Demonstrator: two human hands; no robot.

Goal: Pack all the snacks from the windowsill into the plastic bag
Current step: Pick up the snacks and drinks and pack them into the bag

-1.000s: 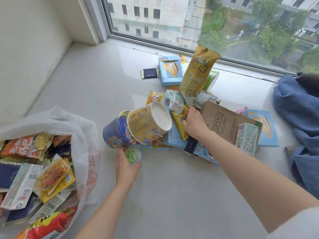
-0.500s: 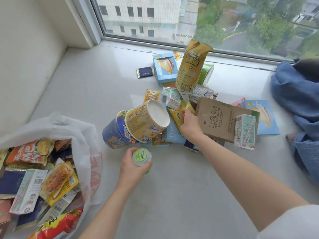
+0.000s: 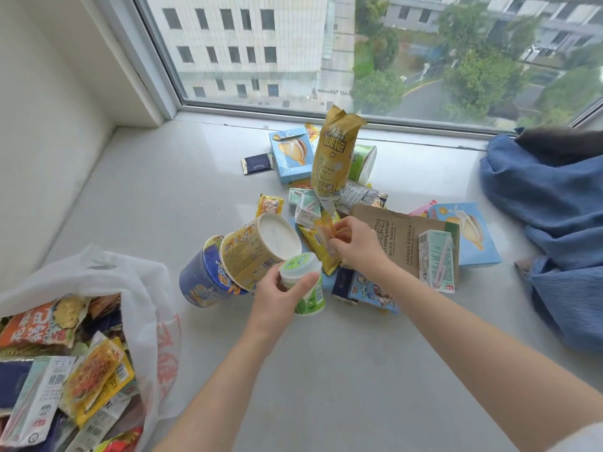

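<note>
Green and white, the small cup sits in the left hand, fingers curled round its side, lifted just in front of the snack pile on the windowsill. Behind the cup, the right hand pinches an orange packet at the pile's near edge. Two big tubs lean just left of the cup. The plastic bag, already holding snacks, lies well left of the pile.
</note>
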